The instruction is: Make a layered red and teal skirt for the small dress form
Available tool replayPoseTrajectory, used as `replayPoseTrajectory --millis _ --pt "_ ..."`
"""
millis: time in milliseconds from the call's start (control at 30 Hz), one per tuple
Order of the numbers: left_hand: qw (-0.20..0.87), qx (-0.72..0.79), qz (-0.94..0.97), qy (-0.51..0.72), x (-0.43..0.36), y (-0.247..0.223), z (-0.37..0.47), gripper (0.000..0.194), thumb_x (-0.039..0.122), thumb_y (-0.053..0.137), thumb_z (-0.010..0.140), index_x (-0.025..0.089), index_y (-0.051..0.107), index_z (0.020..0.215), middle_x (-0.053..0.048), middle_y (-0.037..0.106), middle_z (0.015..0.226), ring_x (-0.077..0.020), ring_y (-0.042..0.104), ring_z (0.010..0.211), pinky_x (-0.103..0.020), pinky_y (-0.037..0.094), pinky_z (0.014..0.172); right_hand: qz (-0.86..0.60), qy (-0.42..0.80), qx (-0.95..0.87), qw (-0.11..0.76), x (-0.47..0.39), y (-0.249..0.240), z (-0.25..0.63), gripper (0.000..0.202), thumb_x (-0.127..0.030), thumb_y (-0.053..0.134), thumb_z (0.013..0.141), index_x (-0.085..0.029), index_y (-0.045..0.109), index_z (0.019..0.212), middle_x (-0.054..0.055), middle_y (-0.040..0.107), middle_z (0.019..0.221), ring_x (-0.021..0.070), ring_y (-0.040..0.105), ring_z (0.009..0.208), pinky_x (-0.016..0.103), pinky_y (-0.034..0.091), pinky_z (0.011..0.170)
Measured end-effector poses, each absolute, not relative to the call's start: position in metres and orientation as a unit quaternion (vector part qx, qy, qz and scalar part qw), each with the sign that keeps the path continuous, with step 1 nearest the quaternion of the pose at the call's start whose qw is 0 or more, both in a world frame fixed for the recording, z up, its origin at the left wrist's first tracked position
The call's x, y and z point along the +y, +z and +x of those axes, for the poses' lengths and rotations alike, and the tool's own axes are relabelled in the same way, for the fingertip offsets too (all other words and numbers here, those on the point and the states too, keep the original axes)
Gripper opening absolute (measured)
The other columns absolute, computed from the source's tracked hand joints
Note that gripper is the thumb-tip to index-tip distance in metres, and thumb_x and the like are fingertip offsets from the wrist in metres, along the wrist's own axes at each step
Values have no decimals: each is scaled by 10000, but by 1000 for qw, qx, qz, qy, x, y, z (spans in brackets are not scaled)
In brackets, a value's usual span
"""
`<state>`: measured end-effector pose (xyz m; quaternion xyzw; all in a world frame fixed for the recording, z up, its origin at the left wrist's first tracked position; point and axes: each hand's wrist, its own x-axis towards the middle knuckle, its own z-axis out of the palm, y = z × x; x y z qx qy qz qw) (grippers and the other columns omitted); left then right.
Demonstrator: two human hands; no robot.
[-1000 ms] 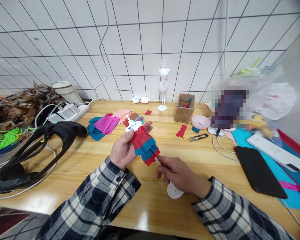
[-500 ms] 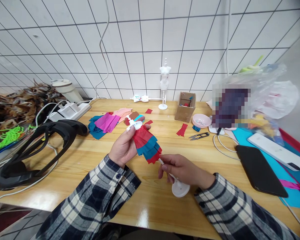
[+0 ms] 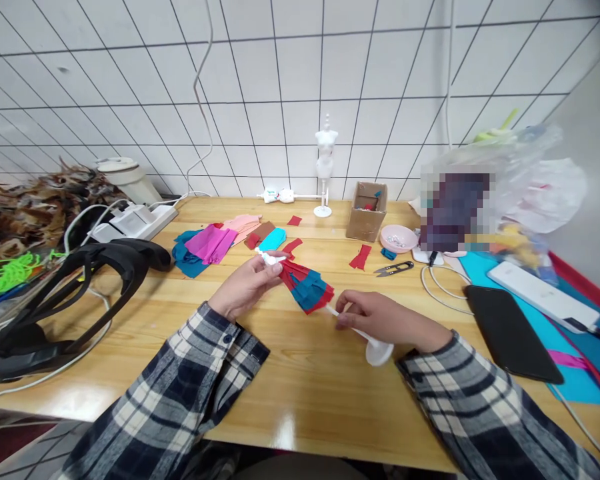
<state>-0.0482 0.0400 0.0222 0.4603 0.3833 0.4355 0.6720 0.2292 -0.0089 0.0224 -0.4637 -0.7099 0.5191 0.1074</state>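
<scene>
Between my hands, tilted above the table, is a small white dress form (image 3: 273,259) wearing a layered red and blue crepe-paper skirt (image 3: 307,287). My left hand (image 3: 247,283) pinches it at the torso and waist, closed around it. Closed on the white stand rod below the skirt, my right hand (image 3: 375,319) holds the lower end, and the round base (image 3: 379,353) sticks out under its fingers. Beyond them a bare white dress form (image 3: 325,160) stands upright by the wall, and another one (image 3: 280,195) lies on its side next to it.
Coloured crepe-paper pieces (image 3: 210,245) and red scraps (image 3: 361,257) lie on the table. At the right are thread snips (image 3: 395,269), a pink bowl of beads (image 3: 399,238), a cardboard box (image 3: 367,217) and a black phone (image 3: 513,333). A black headset frame (image 3: 75,300) and power strip (image 3: 135,223) sit left.
The dress form has turned to lie flatter, its base swinging right and up with my right hand. My left hand has shifted slightly left, and its palm has turned downward.
</scene>
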Motion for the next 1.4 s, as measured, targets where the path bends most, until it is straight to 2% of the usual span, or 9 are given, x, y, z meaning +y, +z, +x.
replayPoseTrajectory --millis 133,267,367,500,667,800,900,1100,1400 --pt "593 485 528 366 40 13 -53 434 479 824 664 141 739 923 -92 752 977 -286 650 1017 -408 445 989 -559 157 -813 30 -9 33 235 271 -331 456 974 -214 650 826 40 700 763 186 614 725 303 389 679" --pt "568 525 567 283 40 17 -70 484 426 848 631 179 738 1033 -92 737 1063 -293 645 1031 -413 466 970 -500 39 -865 28 -6 27 238 252 -279 470 984 -202 659 836 59 706 833 223 629 868 373 369 846" --pt "482 560 586 332 42 22 -84 754 363 874 599 215 615 1291 -86 700 1092 -282 629 1051 -467 443 1005 -464 24 -883 59 -5 23 239 175 -249 521 961 -192 650 856 58 706 909 221 626 897 358 363 800" --pt "306 485 730 372 36 30 -84 706 389 831 664 255 603 1318 -97 588 1316 -308 489 1265 -480 289 1144 -442 26 -894 64 -6 21 237 140 -154 567 912 -199 638 800 22 701 816 190 621 762 345 341 715" --pt "302 382 825 286 25 22 -59 600 396 861 619 265 696 1180 -94 682 1185 -324 559 1173 -446 389 1069 -436 40 -896 70 -1 17 240 148 -138 579 909 -212 678 827 17 726 850 190 639 790 358 355 774" --pt "275 437 794 321 21 5 -41 284 363 738 783 232 739 1035 -86 723 977 -259 649 915 -398 492 874 -452 22 -888 79 3 15 244 182 -236 547 949 -218 703 858 37 733 994 212 650 882 367 383 791" --pt "261 441 790 335 17 0 -34 230 354 707 812 207 742 986 -96 701 974 -250 641 929 -388 495 868 -476 -9 -869 136 -1 16 243 156 -301 589 917 -215 695 993 61 705 1130 245 635 969 392 402 835" --pt "278 414 797 339 3 3 -23 219 305 701 821 227 735 1023 -90 679 1034 -233 633 969 -375 502 887 -439 30 -856 272 -17 21 220 418 -386 599 888 -185 587 1255 104 667 1217 264 592 1077 417 407 927" --pt "279 406 793 359 -3 1 -13 130 259 680 835 251 748 945 -62 699 967 -205 649 909 -349 529 840 -430 69 -856 278 -21 9 203 223 -314 602 901 -239 694 1090 56 708 1152 218 620 1004 399 403 904"
